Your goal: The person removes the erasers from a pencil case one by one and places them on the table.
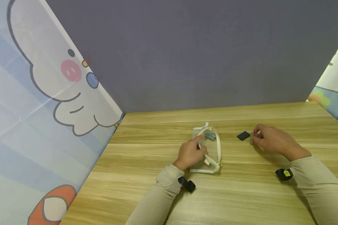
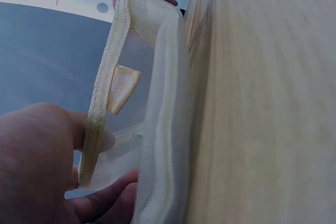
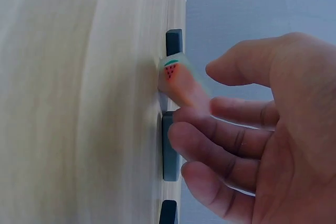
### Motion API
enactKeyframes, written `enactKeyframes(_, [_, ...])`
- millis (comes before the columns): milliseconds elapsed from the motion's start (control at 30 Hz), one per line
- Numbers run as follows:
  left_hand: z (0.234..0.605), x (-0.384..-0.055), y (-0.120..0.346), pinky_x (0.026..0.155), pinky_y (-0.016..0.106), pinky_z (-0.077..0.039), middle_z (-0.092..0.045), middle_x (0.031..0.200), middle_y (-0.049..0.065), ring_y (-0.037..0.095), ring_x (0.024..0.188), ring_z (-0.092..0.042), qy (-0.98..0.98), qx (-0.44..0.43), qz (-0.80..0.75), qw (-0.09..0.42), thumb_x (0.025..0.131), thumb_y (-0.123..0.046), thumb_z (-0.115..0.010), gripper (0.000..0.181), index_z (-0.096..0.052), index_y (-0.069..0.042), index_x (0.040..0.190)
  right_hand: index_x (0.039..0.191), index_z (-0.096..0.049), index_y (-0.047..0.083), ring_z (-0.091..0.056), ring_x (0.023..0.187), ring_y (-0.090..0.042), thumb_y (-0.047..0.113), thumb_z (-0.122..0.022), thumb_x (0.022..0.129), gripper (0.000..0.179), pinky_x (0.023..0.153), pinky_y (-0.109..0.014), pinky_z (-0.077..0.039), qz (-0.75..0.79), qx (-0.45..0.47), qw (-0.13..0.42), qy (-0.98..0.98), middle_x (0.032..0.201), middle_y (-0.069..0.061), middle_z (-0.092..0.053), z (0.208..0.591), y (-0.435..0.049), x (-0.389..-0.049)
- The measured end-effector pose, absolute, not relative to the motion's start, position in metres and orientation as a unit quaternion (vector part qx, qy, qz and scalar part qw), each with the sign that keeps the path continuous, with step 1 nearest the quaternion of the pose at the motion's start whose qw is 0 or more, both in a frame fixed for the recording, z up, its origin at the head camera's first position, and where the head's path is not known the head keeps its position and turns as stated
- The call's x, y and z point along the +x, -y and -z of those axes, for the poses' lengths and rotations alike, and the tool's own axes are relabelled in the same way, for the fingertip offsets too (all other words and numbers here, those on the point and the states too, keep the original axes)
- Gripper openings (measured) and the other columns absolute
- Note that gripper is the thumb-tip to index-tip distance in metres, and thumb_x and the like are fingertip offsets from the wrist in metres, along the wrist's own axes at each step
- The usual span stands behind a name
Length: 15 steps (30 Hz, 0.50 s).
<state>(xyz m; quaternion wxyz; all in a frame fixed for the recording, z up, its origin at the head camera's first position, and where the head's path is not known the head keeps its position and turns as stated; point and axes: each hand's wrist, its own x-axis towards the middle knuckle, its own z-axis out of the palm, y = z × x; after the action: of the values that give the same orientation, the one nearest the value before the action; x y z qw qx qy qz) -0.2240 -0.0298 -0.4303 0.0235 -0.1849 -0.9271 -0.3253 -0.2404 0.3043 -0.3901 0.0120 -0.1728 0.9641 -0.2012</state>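
Note:
A white mesh zip pouch [image 1: 218, 147] lies on the table with its mouth spread. My left hand [image 1: 190, 153] holds the zipper edge [image 2: 97, 114], fingers curled at the opening. Through the mesh shows a small blue striped piece [image 1: 210, 136]; something dark is partly hidden by the left fingers. To the right, my right hand [image 1: 277, 142] pinches a small translucent block [image 3: 176, 80] with a red, black-dotted and green fruit print. That block tilts up at the tabletop, its end blurred at the fingertips. Beside it lies a flat dark rectangular block [image 1: 243, 135].
More dark blocks [image 3: 170, 148] line the tabletop in the right wrist view. A cream tag [image 2: 123, 87] hangs inside the pouch. A grey panel [image 1: 202, 56] stands behind the wooden table [image 1: 163, 131], with a cartoon-printed cloth [image 1: 22, 137] along the left.

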Motion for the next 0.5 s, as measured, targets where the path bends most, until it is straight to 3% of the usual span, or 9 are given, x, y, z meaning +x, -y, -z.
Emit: enactKeyframes(500, [0.4267, -0.224, 0.0298, 0.039, 0.024, -0.03, -0.055, 0.054, -0.012, 0.008, 0.042, -0.047, 0.927, -0.176, 0.33, 0.019, 0.099, -0.029, -0.057, 0.05, -0.053, -0.019, 0.148, 0.111, -0.068, 0.005, -0.068, 0.083, -0.024, 0.028, -0.064, 0.096, 0.028, 0.07, -0.048, -0.052, 0.2, -0.181, -0.021, -0.963, 0.096, -0.005, -0.073, 0.3899, -0.2957, -0.2372])
